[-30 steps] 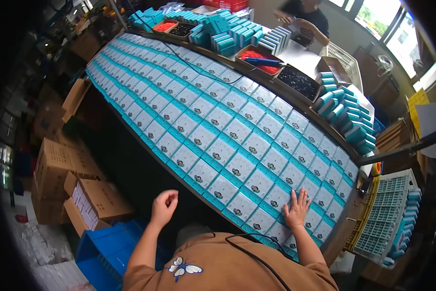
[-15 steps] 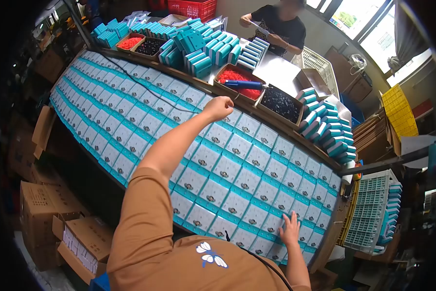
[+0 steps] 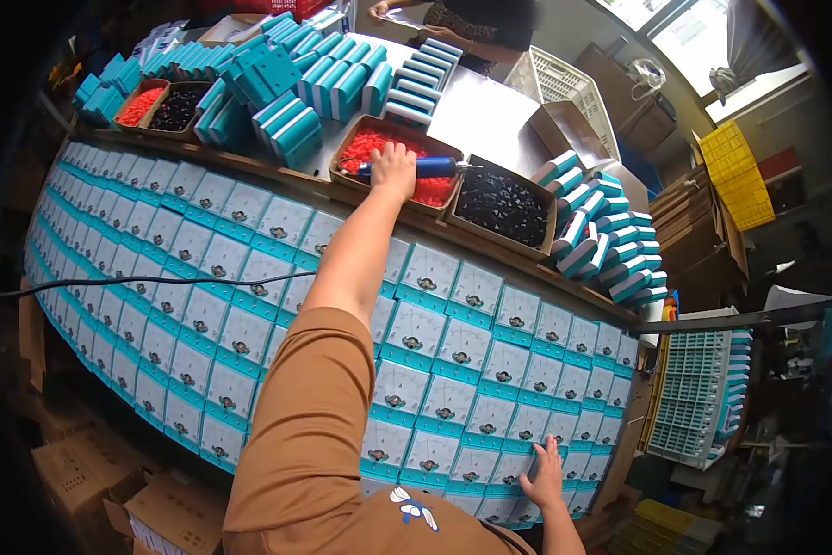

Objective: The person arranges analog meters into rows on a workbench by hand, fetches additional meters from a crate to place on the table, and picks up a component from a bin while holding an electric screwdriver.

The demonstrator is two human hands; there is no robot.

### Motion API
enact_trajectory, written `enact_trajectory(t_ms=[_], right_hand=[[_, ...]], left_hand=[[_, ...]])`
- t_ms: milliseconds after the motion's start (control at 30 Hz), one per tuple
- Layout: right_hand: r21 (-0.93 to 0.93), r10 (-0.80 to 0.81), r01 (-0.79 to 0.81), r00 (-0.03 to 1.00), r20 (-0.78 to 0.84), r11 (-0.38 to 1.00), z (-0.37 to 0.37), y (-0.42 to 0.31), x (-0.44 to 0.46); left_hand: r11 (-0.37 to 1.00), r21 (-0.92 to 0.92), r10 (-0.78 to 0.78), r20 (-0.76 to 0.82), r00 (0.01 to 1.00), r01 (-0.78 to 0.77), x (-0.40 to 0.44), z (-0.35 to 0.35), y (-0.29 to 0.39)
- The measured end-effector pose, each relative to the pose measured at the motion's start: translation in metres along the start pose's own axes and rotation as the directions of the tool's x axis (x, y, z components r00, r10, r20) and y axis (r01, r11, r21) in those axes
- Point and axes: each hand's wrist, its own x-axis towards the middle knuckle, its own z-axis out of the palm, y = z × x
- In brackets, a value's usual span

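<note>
My left hand (image 3: 394, 170) is reached out to the box of red pieces (image 3: 442, 192), its fingers closed over a blue pen-shaped tool (image 3: 434, 166) lying across that box. Beside it stands a box of small black pieces (image 3: 501, 205). My right hand (image 3: 545, 481), fingers apart, rests at the near right on rows of flat white-and-teal units (image 3: 400, 387) that cover the bench. It holds nothing.
Stacked teal-and-white blocks (image 3: 610, 231) stand at the back right, more at the back left. A black cable (image 3: 157, 278) crosses the units. A green-white crate (image 3: 691, 393) is at the right, cartons (image 3: 87, 467) at lower left. Another person (image 3: 471, 28) is across the bench.
My left hand has gone from beside the bench, across the units, to the blue tool and closed on it. My right hand remains on the units at the right. The view has shifted.
</note>
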Motion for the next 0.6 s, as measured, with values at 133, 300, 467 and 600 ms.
enact_trajectory(t_ms=[133, 300, 467, 600], right_hand=[[-0.012, 0.036, -0.036, 0.999, -0.012, 0.999, 0.0, -0.003, 0.004], [0.122, 0.06, -0.027, 0.959, -0.277, 0.992, -0.007, -0.023, 0.015], [0.052, -0.307, 0.407, 0.76, -0.572, 0.912, -0.114, -0.15, 0.046], [-0.321, -0.531, 0.428, 0.603, -0.595, 0.845, -0.189, -0.256, 0.023]], left_hand=[[0.995, -0.029, 0.086, -0.156, 0.984, -0.092, 0.004, -0.003, -0.003], [0.972, 0.015, 0.23, -0.297, 0.927, -0.236, -0.011, -0.061, 0.004], [0.902, 0.123, 0.429, -0.359, 0.829, -0.413, -0.09, -0.188, 0.05], [0.745, 0.023, 0.606, -0.442, 0.661, -0.667, -0.204, -0.273, 0.098]])
